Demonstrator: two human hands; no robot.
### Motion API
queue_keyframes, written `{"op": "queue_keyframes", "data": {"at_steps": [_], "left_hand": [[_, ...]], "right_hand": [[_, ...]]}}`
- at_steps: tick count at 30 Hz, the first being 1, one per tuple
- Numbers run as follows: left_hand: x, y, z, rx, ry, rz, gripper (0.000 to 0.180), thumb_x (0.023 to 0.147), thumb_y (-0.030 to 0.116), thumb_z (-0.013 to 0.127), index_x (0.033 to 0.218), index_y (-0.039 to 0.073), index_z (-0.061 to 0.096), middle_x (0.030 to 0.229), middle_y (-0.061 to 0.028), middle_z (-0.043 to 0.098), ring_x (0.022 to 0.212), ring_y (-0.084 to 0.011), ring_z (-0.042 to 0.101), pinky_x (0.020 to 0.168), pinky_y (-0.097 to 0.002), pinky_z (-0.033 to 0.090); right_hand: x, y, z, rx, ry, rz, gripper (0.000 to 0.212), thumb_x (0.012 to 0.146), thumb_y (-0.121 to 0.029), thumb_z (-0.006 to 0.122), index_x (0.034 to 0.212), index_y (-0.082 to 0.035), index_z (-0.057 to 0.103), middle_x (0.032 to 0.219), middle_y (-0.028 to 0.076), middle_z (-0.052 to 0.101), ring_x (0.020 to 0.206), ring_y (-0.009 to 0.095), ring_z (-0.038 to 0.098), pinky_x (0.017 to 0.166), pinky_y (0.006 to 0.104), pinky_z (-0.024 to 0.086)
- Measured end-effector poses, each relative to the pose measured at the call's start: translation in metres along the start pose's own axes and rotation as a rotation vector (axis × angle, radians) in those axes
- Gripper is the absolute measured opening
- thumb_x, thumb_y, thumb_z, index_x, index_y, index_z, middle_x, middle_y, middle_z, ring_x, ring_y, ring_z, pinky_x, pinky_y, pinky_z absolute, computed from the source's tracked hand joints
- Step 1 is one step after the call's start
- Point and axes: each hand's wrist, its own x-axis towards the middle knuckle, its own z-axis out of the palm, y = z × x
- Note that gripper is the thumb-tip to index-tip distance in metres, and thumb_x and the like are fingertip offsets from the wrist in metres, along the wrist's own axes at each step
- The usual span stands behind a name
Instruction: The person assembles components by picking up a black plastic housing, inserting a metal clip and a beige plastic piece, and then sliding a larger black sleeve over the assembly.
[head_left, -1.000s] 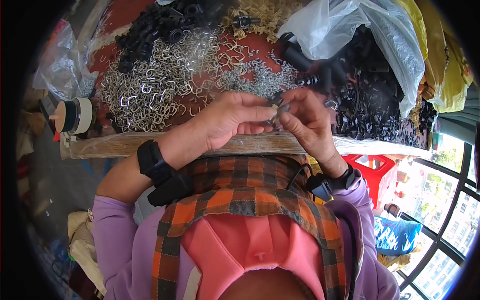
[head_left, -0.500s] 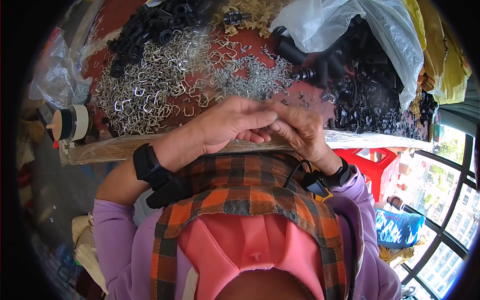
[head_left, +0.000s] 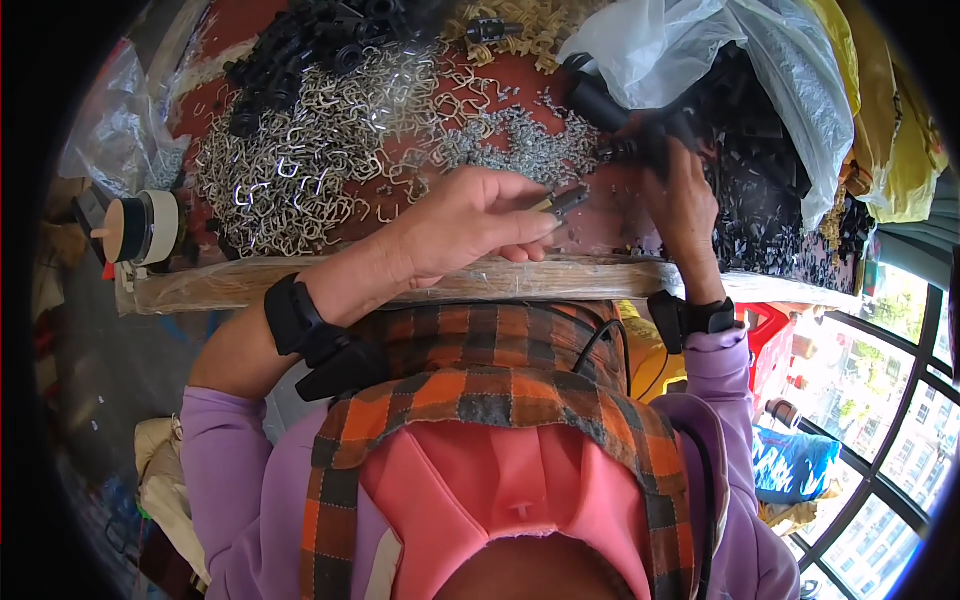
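Note:
My left hand (head_left: 490, 225) is closed, pinching a small dark part with a brass-coloured piece (head_left: 566, 200) between thumb and fingers. Over the black parts on the right, my right hand (head_left: 685, 205) reaches forward with its fingertips at a black tube (head_left: 655, 145). Blur and the dark parts hide whether those fingers grip it. Just beyond my left hand lies a scatter of small silvery metal pieces (head_left: 520, 145). A heap of bent metal hooks (head_left: 285, 170) spreads to the left of it.
Black plastic fittings (head_left: 300, 60) and tan clips (head_left: 520, 25) are piled at the back. A clear plastic bag (head_left: 640, 50) covers part of the black tubes. Small black pieces (head_left: 770, 220) lie at the right. The wooden table edge (head_left: 400, 280) runs before me.
My hands have come apart. The right one has moved forward and right to the black tubes, while the left stays near its place with the small dark part now showing.

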Motion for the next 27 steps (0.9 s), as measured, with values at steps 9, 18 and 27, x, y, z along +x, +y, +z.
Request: {"op": "queue_keyframes", "data": {"at_steps": [9,18,27], "left_hand": [[-0.005,-0.005,-0.014,-0.159,0.063,-0.077,0.027,0.078,0.012,0.053,0.101,-0.001,0.046,0.083,-0.0052,0.055,0.071,-0.0088,0.053,0.061,-0.0187,0.044],[-0.006,0.002,-0.010,-0.326,0.029,-0.180,0.025,0.077,0.009,0.054,0.099,0.000,0.047,0.074,-0.0009,0.050,0.065,-0.0064,0.049,0.054,-0.0169,0.042],[-0.006,0.008,-0.003,-0.210,0.027,-0.169,0.027,0.073,0.008,0.058,0.097,-0.001,0.049,0.070,-0.0011,0.051,0.060,-0.0061,0.048,0.049,-0.0161,0.040]], "right_hand": [[-0.005,0.050,-0.069,1.143,0.188,0.464,0.037,0.076,-0.010,0.052,0.109,0.002,0.043,0.099,0.009,0.053,0.082,0.022,0.053,0.071,0.0263,0.041],[-0.020,-0.014,-0.047,2.253,-0.446,0.493,0.044,0.082,-0.029,0.042,0.112,0.004,0.039,0.099,0.012,0.050,0.068,0.015,0.051,0.058,0.0249,0.040],[0.002,-0.079,-0.067,1.087,-0.559,-0.211,0.039,0.084,-0.031,0.041,0.094,0.005,0.052,0.073,0.011,0.056,0.061,0.019,0.052,0.056,0.0272,0.040]]}}
